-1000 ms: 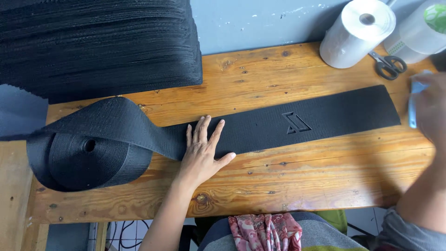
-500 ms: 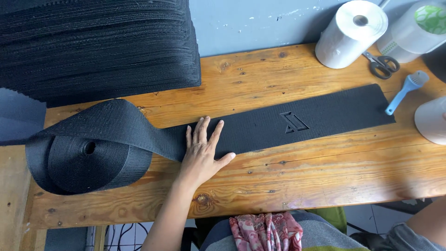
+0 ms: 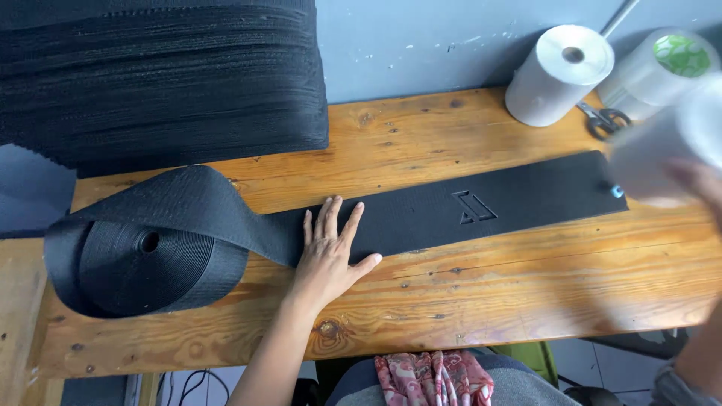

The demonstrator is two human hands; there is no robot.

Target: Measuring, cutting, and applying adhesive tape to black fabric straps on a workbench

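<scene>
My left hand (image 3: 327,256) lies flat, fingers spread, on a wide black strap (image 3: 421,218) that unrolls from a big black webbing roll (image 3: 143,252) across the wooden table (image 3: 526,293). An angular mark (image 3: 472,207) is pressed into the strap. At the right edge my right hand (image 3: 699,188), blurred, holds a white roll (image 3: 654,154) over the strap's far end. A small blue tool tip (image 3: 617,192) shows just under that roll.
A tall stack of black fabric (image 3: 158,83) fills the back left, with a grey fabric piece (image 3: 30,188) beside it. At the back right stand a white paper roll (image 3: 556,75), a clear roll with a green core (image 3: 662,64) and scissors (image 3: 605,120).
My right hand let go of the blue-handled tool, which lay by the strap's end, then brought a white roll in from the right over it. My left hand stayed put.
</scene>
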